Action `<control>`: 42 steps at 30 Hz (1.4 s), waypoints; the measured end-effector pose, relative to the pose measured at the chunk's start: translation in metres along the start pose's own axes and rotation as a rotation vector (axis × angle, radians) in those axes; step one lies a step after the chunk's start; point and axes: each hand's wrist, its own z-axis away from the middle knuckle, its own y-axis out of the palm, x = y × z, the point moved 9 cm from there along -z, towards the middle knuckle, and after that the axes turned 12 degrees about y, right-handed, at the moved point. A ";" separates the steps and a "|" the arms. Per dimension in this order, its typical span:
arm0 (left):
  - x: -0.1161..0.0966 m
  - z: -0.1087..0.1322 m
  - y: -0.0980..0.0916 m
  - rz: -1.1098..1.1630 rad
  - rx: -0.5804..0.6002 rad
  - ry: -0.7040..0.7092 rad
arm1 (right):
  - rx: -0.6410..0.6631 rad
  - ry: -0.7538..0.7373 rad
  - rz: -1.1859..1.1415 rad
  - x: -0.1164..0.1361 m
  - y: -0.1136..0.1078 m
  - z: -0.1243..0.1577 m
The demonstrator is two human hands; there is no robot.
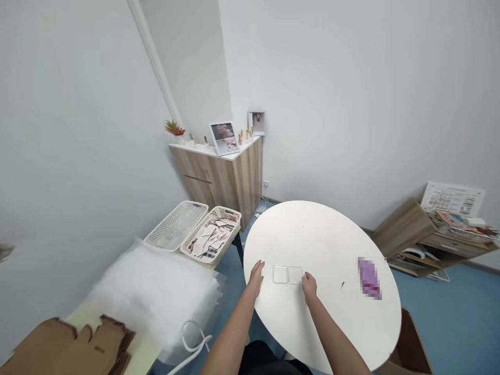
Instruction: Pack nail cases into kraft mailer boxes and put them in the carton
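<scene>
L hand (256,279) released | R hand (309,286) gripping 1 clr case (288,275) (2-part, laid flat) | 1 rnd tbl (304,224)

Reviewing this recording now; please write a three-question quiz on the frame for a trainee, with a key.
1. Multiple choice: Which hand is at the edge of the pair of clear square pieces?
A) Left
B) Right
C) Neither

2. True or false: The purple item lies on the round white table.

3. Fill in the number: To the left of the table, ___ white baskets sit side by side.

Key: 1: B, the right hand. 2: True. 3: Two.
</scene>
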 end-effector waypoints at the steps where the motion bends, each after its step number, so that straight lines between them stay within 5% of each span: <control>1: -0.014 -0.002 -0.010 -0.021 -0.018 0.078 | -0.067 -0.036 0.093 0.009 0.003 0.001; 4: -0.071 0.000 -0.047 -0.164 -0.071 0.413 | -0.159 -0.178 0.265 0.047 0.033 0.014; 9: -0.144 0.018 -0.123 -0.495 -0.205 0.769 | -0.001 -0.490 0.348 0.119 0.131 0.060; 13: -0.166 0.022 -0.176 -0.771 -0.282 0.807 | 0.122 -0.702 0.356 0.168 0.202 0.095; 17: -0.169 0.007 -0.203 -0.944 -0.234 0.776 | 0.186 -0.869 0.393 0.207 0.258 0.119; 22: -0.166 -0.015 -0.211 -0.815 -0.105 0.768 | 0.227 -0.960 0.574 0.238 0.316 0.128; 30: -0.163 -0.021 -0.208 -0.822 -0.080 0.792 | 0.183 -0.792 1.119 0.245 0.383 0.110; 36: -0.162 -0.021 -0.209 -0.851 -0.079 0.796 | 0.168 -0.634 1.134 0.247 0.403 0.104; 42: -0.154 -0.024 -0.201 -1.365 -0.106 0.849 | 0.135 -0.749 1.136 0.253 0.407 0.110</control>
